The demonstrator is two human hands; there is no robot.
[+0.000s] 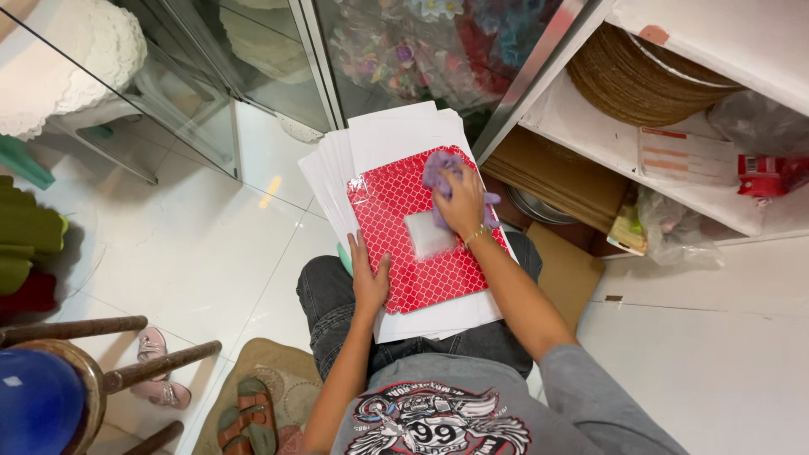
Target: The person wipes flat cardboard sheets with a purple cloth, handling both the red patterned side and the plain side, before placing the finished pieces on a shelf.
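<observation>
Bracing red patterned sheet [421, 240] on lap, left hand [369, 282] lay flat at its near-left edge; right hand [462, 205] clutched purple cloth [442, 173].

Bright, even indoor light, soft shadows, glare on the white floor tiles [211, 244], sharp focus throughout.
</observation>
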